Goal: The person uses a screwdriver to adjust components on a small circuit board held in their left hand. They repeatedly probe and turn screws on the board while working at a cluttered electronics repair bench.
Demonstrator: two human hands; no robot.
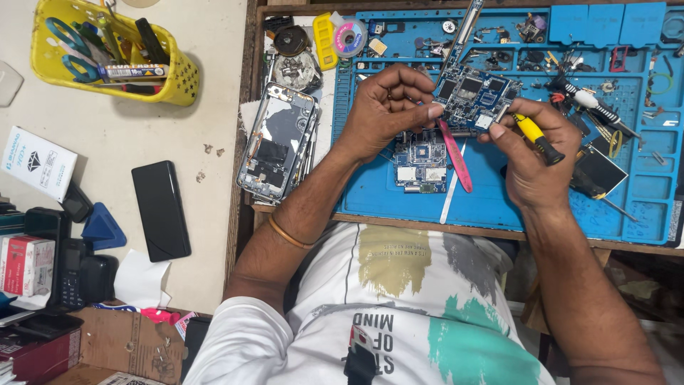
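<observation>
Two hands are meeting over a blue repair mat [499,192] as I am watching through the head camera. Starting at the far left, a yellow basket [178,78] is holding scissors and pens on the pale counter, with a black phone [160,210] lying face down below it. Moving right, an opened phone frame [278,142] is resting at the mat's left edge, apparently set aside so the centre stays free for the work.

My left hand [388,107] is pinching a blue circuit board [474,93] by its near edge, fingers closed on it and lifting it off the mat, seemingly to steady it and tilt it toward the eye. A pink pry tool [454,157] is hanging down from the same grip. Beneath, a second smaller board [422,164] is lying flat on the mat.

My right hand [531,153] is wrapping around a yellow-handled screwdriver [534,135], its tip angling into the board's right side, the thumb bracing close for control. Farther right, tweezers and loose parts [598,107] are lying scattered within easy reach, and the mat's moulded compartments [602,21] are keeping small pieces sorted.
</observation>
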